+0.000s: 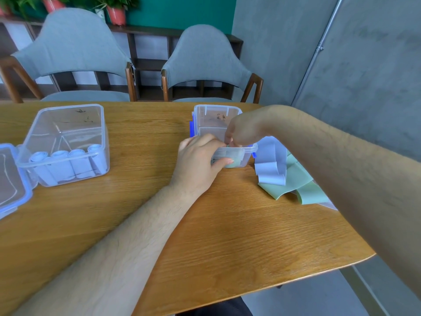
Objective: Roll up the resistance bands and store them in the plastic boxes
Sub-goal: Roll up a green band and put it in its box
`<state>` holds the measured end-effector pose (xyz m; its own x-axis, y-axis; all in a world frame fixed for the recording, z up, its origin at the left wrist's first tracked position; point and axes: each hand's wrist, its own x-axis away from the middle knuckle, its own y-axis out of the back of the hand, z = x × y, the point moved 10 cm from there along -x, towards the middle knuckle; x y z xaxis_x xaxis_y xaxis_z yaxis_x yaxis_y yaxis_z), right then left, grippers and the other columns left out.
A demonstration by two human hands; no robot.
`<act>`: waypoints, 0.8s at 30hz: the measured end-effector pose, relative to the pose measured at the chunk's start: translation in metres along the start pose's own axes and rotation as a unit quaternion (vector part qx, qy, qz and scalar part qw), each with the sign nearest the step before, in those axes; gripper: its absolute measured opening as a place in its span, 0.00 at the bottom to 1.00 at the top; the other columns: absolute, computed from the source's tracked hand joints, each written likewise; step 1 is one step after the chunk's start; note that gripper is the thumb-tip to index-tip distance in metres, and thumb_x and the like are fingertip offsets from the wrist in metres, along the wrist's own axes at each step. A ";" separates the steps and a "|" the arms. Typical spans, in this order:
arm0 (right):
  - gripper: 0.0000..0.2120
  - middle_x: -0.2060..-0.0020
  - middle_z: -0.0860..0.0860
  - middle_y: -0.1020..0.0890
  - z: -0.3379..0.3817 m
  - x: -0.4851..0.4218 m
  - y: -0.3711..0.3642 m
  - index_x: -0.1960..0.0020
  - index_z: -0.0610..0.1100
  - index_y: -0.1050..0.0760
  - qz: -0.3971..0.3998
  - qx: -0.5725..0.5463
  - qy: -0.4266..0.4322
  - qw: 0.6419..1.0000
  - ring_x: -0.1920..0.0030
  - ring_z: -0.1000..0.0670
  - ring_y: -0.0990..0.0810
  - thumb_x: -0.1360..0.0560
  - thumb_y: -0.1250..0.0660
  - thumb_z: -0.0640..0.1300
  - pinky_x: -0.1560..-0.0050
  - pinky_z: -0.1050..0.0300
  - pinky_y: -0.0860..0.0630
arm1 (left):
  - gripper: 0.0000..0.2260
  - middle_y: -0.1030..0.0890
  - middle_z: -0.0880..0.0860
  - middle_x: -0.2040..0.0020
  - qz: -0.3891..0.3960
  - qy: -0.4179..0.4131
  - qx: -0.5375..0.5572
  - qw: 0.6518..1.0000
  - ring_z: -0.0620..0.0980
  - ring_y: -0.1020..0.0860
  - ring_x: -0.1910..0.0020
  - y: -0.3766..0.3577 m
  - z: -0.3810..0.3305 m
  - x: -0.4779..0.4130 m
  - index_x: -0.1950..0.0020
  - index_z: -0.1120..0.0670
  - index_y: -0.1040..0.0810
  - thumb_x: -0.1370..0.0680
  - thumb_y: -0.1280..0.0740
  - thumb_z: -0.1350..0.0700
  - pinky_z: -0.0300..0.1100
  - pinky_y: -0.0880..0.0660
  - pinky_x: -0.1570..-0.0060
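A small clear plastic box [210, 115] with blue clips stands on the table's right half. My left hand [198, 159] grips its near wall, thumb across the front. My right hand [241, 131] reaches down into the box from above, fingertips pinched on a rolled green band [234, 164] that shows through the near wall. Loose bands lie just right of the box: lavender ones [271, 165] on top of green ones [303, 181]. A larger clear box [68, 124] at the left holds several rolled lavender bands [68, 165].
The larger box's lid [11, 185] with blue clips lies at the far left edge. Two grey chairs [205, 62] stand behind the wooden table [227, 236]. The table's rounded right corner is close to the loose bands; a grey wall is beyond.
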<state>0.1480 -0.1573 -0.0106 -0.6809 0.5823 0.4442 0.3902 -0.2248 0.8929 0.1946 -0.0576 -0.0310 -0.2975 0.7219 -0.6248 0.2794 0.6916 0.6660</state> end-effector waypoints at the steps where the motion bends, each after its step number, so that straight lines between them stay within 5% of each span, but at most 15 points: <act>1: 0.19 0.34 0.46 0.25 -0.001 0.000 0.000 0.29 0.47 0.28 -0.003 -0.011 -0.001 1.000 0.33 0.44 0.28 0.19 0.41 0.43 0.31 0.49 0.29 | 0.14 0.20 0.43 0.47 0.000 0.000 0.001 1.000 0.46 0.24 0.44 0.000 0.000 0.000 0.42 0.49 0.18 0.24 0.29 0.43 0.42 0.40 0.37; 8: 0.19 0.32 0.50 0.26 -0.010 0.000 -0.006 0.30 0.51 0.26 0.013 -0.071 -0.004 0.997 0.31 0.45 0.30 0.20 0.37 0.41 0.30 0.50 0.32 | 0.14 0.20 0.43 0.47 0.009 0.005 0.004 1.000 0.46 0.24 0.44 -0.002 0.000 -0.001 0.44 0.49 0.18 0.24 0.29 0.44 0.40 0.42 0.43; 12: 0.17 0.37 0.47 0.23 -0.008 -0.004 -0.005 0.35 0.49 0.24 0.009 -0.066 -0.016 0.998 0.36 0.46 0.26 0.23 0.35 0.48 0.32 0.47 0.29 | 0.14 0.22 0.41 0.44 0.003 -0.013 -0.015 1.000 0.46 0.24 0.42 0.000 -0.002 0.002 0.41 0.48 0.19 0.24 0.29 0.43 0.43 0.40 0.36; 18: 0.12 0.46 0.43 0.19 -0.009 -0.006 -0.005 0.47 0.44 0.20 -0.017 -0.081 -0.007 0.997 0.52 0.48 0.23 0.26 0.37 0.46 0.50 0.54 0.27 | 0.14 0.23 0.39 0.41 0.017 -0.032 -0.035 0.999 0.42 0.27 0.38 -0.002 -0.007 0.003 0.40 0.45 0.21 0.24 0.31 0.42 0.41 0.45 0.33; 21: 0.08 0.61 0.48 0.25 -0.011 -0.005 -0.008 0.61 0.48 0.29 -0.034 -0.106 0.000 0.994 0.63 0.52 0.30 0.23 0.39 0.43 0.62 0.60 0.35 | 0.14 0.23 0.39 0.42 0.013 -0.035 -0.033 0.999 0.41 0.27 0.38 -0.001 -0.009 0.003 0.41 0.44 0.21 0.24 0.31 0.42 0.40 0.45 0.34; 24: 0.10 0.58 0.48 0.23 -0.009 0.002 -0.005 0.59 0.48 0.27 -0.070 -0.107 0.012 0.992 0.58 0.50 0.26 0.21 0.43 0.44 0.60 0.56 0.30 | 0.14 0.23 0.39 0.41 0.016 -0.040 -0.029 0.999 0.41 0.28 0.37 -0.002 -0.011 0.004 0.39 0.45 0.22 0.23 0.32 0.42 0.41 0.45 0.32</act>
<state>0.1394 -0.1624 -0.0134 -0.7352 0.6006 0.3143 0.1521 -0.3057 0.9399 0.1832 -0.0564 -0.0302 -0.2139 0.7450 -0.6319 0.2344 0.6671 0.7072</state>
